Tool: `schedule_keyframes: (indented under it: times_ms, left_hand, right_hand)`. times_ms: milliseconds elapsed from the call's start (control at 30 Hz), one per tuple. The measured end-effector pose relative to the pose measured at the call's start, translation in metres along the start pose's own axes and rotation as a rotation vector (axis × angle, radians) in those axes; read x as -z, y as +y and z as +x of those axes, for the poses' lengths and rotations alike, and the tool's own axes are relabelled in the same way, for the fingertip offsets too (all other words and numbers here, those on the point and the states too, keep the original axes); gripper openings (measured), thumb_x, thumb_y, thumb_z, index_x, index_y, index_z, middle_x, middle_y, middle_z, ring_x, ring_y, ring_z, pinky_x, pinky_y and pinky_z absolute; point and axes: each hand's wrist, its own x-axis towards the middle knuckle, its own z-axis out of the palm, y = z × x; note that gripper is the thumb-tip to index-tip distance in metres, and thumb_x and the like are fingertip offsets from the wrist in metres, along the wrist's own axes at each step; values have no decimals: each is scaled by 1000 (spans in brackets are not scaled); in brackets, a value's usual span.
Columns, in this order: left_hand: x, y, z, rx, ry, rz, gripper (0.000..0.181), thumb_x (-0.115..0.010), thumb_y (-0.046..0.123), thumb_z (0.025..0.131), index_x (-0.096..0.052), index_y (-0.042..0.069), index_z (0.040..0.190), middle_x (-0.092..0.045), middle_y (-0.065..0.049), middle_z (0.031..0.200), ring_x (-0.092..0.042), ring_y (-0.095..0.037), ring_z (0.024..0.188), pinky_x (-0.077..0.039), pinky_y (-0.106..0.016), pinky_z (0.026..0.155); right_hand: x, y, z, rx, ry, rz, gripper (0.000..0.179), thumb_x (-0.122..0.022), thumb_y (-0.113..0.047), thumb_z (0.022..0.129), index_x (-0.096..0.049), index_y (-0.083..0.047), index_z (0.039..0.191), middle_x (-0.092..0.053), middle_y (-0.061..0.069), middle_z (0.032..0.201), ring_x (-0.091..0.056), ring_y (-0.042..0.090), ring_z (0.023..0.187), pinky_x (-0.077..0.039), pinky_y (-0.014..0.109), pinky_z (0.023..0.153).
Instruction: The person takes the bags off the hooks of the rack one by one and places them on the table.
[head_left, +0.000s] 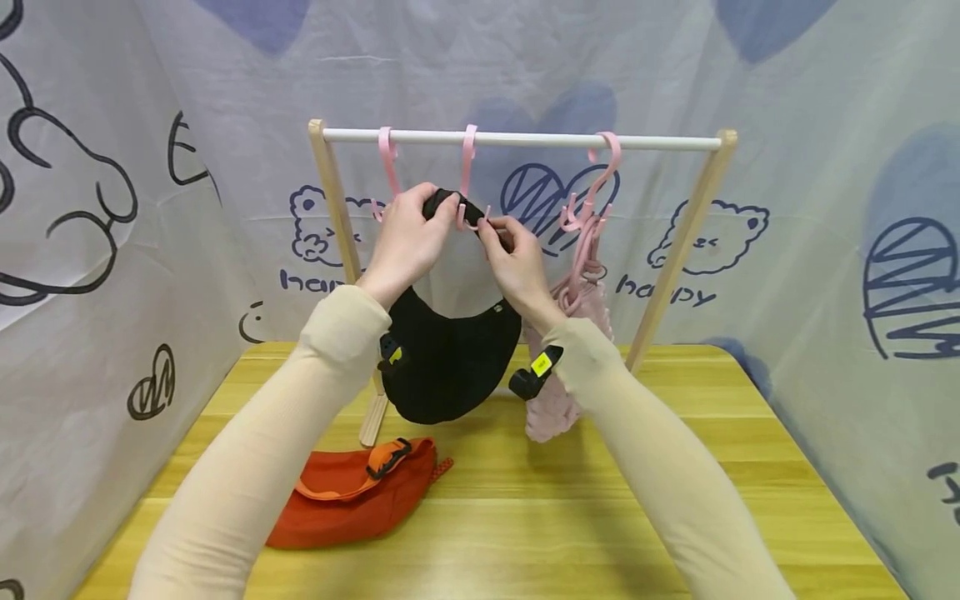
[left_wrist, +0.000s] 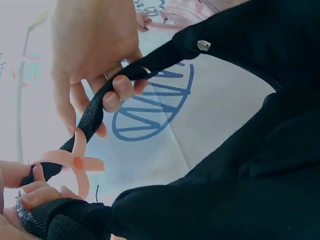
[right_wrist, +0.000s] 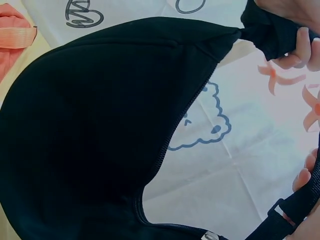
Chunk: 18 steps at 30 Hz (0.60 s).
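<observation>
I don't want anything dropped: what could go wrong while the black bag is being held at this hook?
The strap is bunched at the left hand, so it might slip off the short prongs of the middle pink hook when released. That hook hangs over the white rod; a tug could shift it.

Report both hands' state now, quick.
Left hand: closed, holding the strap of the black bag.
Right hand: closed, pinching the same strap.

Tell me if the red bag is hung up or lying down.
Lying down: the head view shows the red bag resting on the wooden tabletop, well below the white rail.
</observation>
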Motion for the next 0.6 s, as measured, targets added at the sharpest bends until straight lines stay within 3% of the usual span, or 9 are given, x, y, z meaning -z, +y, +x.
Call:
schedule_keyframes:
  times_ms: [133,333,600]
  left_hand:
    - [-1,2,1,-61,32,32,28,-49,31,106,-64,7,103,-61,-7,88,-51,-22,75,-36,-29,69]
    - [-5,1,-1,-141,45,27,29,-52,31,105,-66,6,112,-71,-12,101,-60,-24,83,-41,-30,71]
    - [-11,-9,-6,-211,62,62,26,-54,28,105,-67,7,111,-72,-11,97,-59,-24,80,-42,-31,72]
  right_hand:
    - [-1,-2,0,19,9,27,27,-58,-21,102,-66,2,114,-61,8,81,-47,9,69,-36,22,64]
    - [-1,-4,0,22,9,51,28,-62,-18,99,-65,3,117,-68,25,97,-53,10,74,-40,21,69]
    - [2,-4,0,17,18,70,29,-68,-14,95,-65,4,117,-68,19,89,-55,8,74,-45,20,73]
